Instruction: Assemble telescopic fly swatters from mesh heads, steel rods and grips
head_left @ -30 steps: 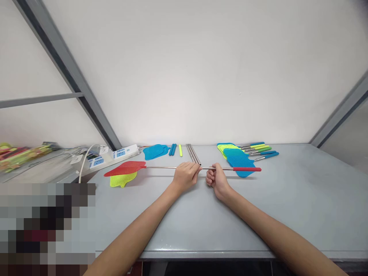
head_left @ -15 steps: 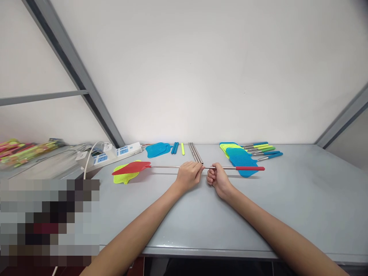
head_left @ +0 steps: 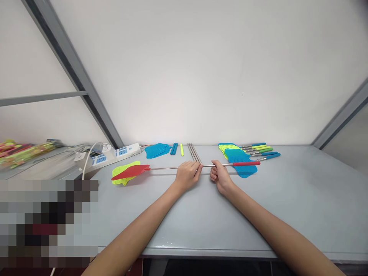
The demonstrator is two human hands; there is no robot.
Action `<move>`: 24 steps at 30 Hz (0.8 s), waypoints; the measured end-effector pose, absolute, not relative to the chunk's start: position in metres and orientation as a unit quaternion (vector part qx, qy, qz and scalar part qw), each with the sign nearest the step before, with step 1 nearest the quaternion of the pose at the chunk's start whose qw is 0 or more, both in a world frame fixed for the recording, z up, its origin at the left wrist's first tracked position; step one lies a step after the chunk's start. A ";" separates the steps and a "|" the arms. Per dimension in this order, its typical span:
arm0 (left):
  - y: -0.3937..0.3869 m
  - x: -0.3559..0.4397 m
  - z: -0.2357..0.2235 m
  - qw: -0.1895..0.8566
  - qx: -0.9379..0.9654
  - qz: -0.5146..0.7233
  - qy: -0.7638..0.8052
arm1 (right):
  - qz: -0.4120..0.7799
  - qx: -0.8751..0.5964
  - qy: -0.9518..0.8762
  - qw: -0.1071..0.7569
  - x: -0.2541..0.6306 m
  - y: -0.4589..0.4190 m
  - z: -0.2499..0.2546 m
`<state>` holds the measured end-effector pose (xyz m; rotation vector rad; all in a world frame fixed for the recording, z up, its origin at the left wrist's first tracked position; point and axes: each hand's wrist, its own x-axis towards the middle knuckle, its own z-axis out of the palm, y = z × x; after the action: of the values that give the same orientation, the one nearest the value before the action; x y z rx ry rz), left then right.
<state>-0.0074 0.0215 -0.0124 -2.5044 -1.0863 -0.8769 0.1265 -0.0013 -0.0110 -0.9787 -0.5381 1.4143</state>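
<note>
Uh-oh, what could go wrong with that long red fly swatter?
A couple of things might. The left hand and right hand grip the swatter's thin metal rod, which could bend if squeezed hard. Its red grip sits right over a blue swatter, so swinging it might knock that pile. The loose metal rods just beyond the hands could get bumped too.
</note>
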 end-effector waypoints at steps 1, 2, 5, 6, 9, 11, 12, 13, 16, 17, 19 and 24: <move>0.022 -0.007 -0.012 0.136 -0.865 -0.303 -0.377 | 0.603 -0.429 -0.236 0.630 0.128 0.000 -0.011; 0.022 -0.007 -0.012 0.135 -0.864 -0.304 -0.378 | 0.592 -0.432 -0.237 0.637 0.129 0.002 -0.012; 0.023 -0.007 -0.012 0.132 -0.863 -0.304 -0.382 | 0.574 -0.436 -0.242 0.649 0.132 0.006 -0.013; 0.024 -0.007 -0.012 0.132 -0.863 -0.304 -0.382 | 0.572 -0.437 -0.243 0.650 0.133 0.006 -0.013; 0.024 -0.006 -0.012 0.131 -0.861 -0.304 -0.385 | 0.572 -0.437 -0.242 0.651 0.133 0.006 -0.012; 0.024 -0.007 -0.011 0.132 -0.860 -0.304 -0.387 | 0.577 -0.437 -0.238 0.648 0.133 0.006 -0.011; 0.024 -0.007 -0.011 0.133 -0.860 -0.304 -0.388 | 0.581 -0.437 -0.235 0.645 0.133 0.006 -0.010; 0.025 -0.007 -0.011 0.133 -0.859 -0.304 -0.390 | 0.586 -0.436 -0.232 0.643 0.134 0.006 -0.010; 0.026 -0.010 -0.010 0.135 -0.855 -0.305 -0.398 | 0.596 -0.433 -0.222 0.639 0.138 0.007 -0.009; 0.026 -0.010 -0.010 0.135 -0.853 -0.306 -0.400 | 0.597 -0.432 -0.219 0.640 0.140 0.008 -0.010; 0.026 -0.011 -0.010 0.134 -0.852 -0.306 -0.404 | 0.597 -0.429 -0.217 0.642 0.141 0.009 -0.011; 0.026 -0.011 -0.010 0.129 -0.851 -0.306 -0.407 | 0.597 -0.425 -0.218 0.645 0.141 0.010 -0.014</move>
<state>-0.0115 0.0263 -0.0100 -2.4727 -1.1845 -0.8893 0.1412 0.0104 -0.0136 -0.9671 -0.4972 1.3594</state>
